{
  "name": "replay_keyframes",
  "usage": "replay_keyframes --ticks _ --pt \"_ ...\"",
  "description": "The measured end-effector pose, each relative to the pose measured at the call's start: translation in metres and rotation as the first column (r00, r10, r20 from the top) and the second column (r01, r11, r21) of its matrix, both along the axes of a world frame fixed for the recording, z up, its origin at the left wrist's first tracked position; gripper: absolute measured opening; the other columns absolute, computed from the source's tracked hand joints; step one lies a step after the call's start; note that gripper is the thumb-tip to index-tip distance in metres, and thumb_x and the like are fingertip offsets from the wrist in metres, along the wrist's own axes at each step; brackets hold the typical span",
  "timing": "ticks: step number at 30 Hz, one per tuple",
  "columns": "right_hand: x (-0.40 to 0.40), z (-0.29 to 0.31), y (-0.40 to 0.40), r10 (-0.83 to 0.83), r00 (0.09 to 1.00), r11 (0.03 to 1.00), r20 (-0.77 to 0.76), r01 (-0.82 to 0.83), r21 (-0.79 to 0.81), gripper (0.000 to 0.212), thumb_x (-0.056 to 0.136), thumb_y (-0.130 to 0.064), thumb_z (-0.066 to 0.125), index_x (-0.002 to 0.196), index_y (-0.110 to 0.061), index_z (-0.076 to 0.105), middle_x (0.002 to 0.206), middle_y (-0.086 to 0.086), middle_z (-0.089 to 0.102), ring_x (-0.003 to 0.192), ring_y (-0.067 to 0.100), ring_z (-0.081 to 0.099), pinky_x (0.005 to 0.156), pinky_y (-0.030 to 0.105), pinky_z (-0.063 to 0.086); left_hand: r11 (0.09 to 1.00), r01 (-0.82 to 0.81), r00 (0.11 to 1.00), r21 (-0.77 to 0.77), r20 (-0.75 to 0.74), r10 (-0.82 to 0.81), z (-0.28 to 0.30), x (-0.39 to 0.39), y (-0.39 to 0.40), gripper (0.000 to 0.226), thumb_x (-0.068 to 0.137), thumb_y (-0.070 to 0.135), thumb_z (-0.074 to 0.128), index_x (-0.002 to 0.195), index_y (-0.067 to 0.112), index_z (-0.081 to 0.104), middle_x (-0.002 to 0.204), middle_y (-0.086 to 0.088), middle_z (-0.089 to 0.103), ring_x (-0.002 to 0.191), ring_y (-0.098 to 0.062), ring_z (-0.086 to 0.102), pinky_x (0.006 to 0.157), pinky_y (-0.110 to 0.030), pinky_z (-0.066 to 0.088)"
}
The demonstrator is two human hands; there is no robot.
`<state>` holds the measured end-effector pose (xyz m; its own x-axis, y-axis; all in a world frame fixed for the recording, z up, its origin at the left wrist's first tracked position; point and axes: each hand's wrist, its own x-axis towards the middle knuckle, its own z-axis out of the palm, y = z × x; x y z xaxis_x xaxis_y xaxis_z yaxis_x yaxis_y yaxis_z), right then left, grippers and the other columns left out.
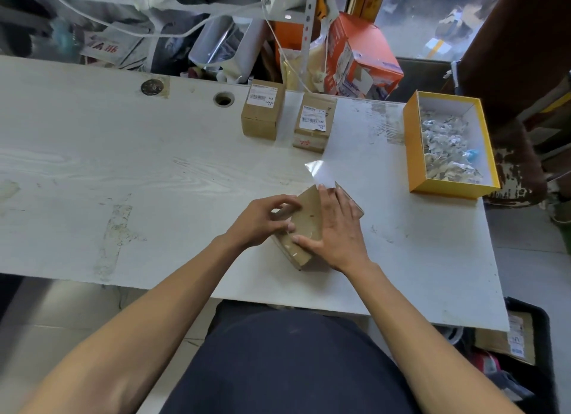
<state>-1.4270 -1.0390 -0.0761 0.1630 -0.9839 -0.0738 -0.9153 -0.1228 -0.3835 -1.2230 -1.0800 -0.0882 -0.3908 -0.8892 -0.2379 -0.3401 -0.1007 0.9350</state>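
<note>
Cardboard box (309,217) points diagonally toward the yellow box (412,147); right hand (340,228) presses flat, left hand (262,218) grips its edge.

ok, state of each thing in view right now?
small cardboard box: looks closed, under both hands
clear tape strip: loose end sticking up beyond the box
left hand: grips the box's left edge
right hand: flat on box top, fingers straight
left labelled carton: closed, upright
right labelled carton: closed, upright
yellow box: open, holds crumpled scraps
orange carton: torn open, tilted
</note>
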Motion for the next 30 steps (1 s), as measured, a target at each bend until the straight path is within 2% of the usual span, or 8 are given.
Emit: replay_keyframes --ticks 4,8,12,15,22,25,28,30 --pt "0.003 -0.006 0.003 -0.042 0.999 0.999 0.018 0.043 -0.026 0.115 0.07 -0.081 0.049 0.155 -0.024 -0.003 0.161 0.008 0.016 0.151 0.024 0.005 0.122 0.042 0.004 0.987 -0.141 0.99 -0.072 -0.005 0.141 -0.006 -0.002 0.022 0.035 0.079 0.015 0.08 0.103 0.038 0.07 0.119 0.025 0.067 0.11 -0.001 0.063 0.087 -0.026 0.053" --pt "0.005 -0.011 0.006 -0.083 0.996 0.996 0.026 0.084 -0.029 0.115 0.069 -0.083 0.048 0.156 -0.023 -0.001 0.16 0.006 0.018 0.15 0.024 0.005 0.121 0.043 0.004 0.964 -0.25 0.967 -0.092 0.018 0.253 -0.01 -0.006 0.03 0.028 0.079 0.018 0.08 0.101 0.033 0.071 0.121 0.019 0.068 0.102 -0.014 0.068 0.088 -0.027 0.053" --pt "0.004 -0.015 0.005 -0.083 0.996 0.996 0.021 0.084 -0.036 0.116 0.068 -0.085 0.044 0.155 -0.023 0.001 0.16 0.006 0.018 0.15 0.025 0.007 0.121 0.044 0.006 0.931 -0.345 0.938 -0.117 0.003 0.348 -0.011 -0.012 0.042 0.028 0.08 0.014 0.08 0.103 0.027 0.073 0.118 0.018 0.068 0.116 0.004 0.06 0.099 -0.021 0.045" --pt "0.004 -0.016 0.005 -0.089 0.996 0.995 0.031 0.09 -0.039 0.116 0.068 -0.084 0.048 0.155 -0.023 0.001 0.16 0.006 0.019 0.15 0.025 0.007 0.121 0.045 0.007 0.915 -0.374 0.923 -0.15 0.033 0.383 -0.011 -0.015 0.045 0.027 0.079 0.014 0.08 0.105 0.023 0.075 0.121 0.016 0.068 0.115 0.005 0.059 0.099 -0.017 0.043" --pt "0.012 -0.013 0.012 -0.156 0.987 0.982 -0.035 0.151 -0.116 0.116 0.07 -0.082 0.054 0.155 -0.021 0.005 0.154 0.013 0.03 0.147 0.031 0.02 0.118 0.048 0.018 0.812 -0.419 0.834 -0.406 0.183 0.521 -0.018 -0.03 0.057 0.019 0.086 0.021 0.075 0.105 0.02 0.073 0.129 0.002 0.066 0.119 -0.015 0.06 0.098 -0.037 0.05" --pt "0.013 -0.006 0.01 -0.18 0.977 0.973 -0.111 0.16 -0.168 0.115 0.067 -0.084 0.051 0.155 -0.025 0.006 0.142 0.014 0.04 0.134 0.035 0.036 0.109 0.05 0.03 0.832 -0.412 0.863 -0.373 0.134 0.487 -0.021 -0.028 0.05 0.017 0.088 0.02 0.073 0.105 0.021 0.073 0.132 0.001 0.063 0.121 -0.011 0.058 0.098 -0.042 0.051" --pt "0.005 0.0 0.001 -0.102 0.991 0.982 -0.085 0.087 -0.167 0.115 0.065 -0.082 0.049 0.154 -0.028 0.0 0.127 0.009 0.046 0.118 0.029 0.044 0.106 0.049 0.029 0.866 -0.406 0.899 -0.292 0.041 0.435 -0.019 -0.019 0.034 0.014 0.088 0.015 0.072 0.1 0.022 0.076 0.131 0.002 0.054 0.117 0.006 0.053 0.096 -0.028 0.05" --pt "0.001 0.002 -0.004 -0.023 0.999 0.997 -0.046 0.02 -0.078 0.117 0.068 -0.076 0.057 0.153 -0.029 -0.008 0.127 0.004 0.048 0.121 0.027 0.044 0.111 0.049 0.024 0.909 -0.362 0.929 -0.206 0.008 0.371 -0.012 -0.014 0.021 0.016 0.088 0.008 0.071 0.097 0.02 0.077 0.125 0.0 0.055 0.109 0.01 0.055 0.089 -0.018 0.05"
